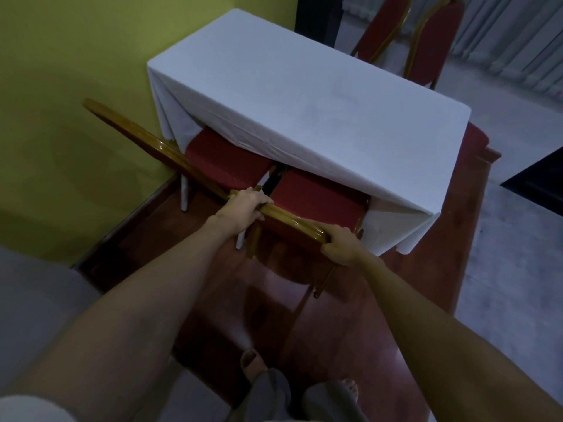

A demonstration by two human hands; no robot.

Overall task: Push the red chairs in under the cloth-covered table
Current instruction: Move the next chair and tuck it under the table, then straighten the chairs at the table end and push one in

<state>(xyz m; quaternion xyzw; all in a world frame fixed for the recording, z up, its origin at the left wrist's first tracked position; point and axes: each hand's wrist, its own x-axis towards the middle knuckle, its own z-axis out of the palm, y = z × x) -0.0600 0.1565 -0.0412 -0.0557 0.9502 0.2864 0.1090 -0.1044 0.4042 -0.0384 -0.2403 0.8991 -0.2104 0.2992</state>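
**Entry: red banquet chairs at cloth-covered desk, one in hand**

Head view.

- Desk [304, 95]: centre and upper frame, draped in a white cloth that hangs over the near edge, so seats must slide in beneath the hem.
- Near right chair [316, 199]: centre frame, red seat partly under the cloth. Its gold top rail runs across between both hands, the natural place to push from without stooping.
- Left hand [243, 205]: clenched over the left end of that rail.
- Right hand [341, 242]: clenched over the rail's right end. The two holds are set wide apart, probably to keep the chair square as it goes in.
- Near left chair [222, 156]: centre left, seat about as far under, backrest angled toward the yellow wall [76, 86].
- Far chairs [426, 41]: upper right, two red backs beyond the desk's far side.
- Wooden platform [426, 284]: lower centre, carrying desk and chairs.
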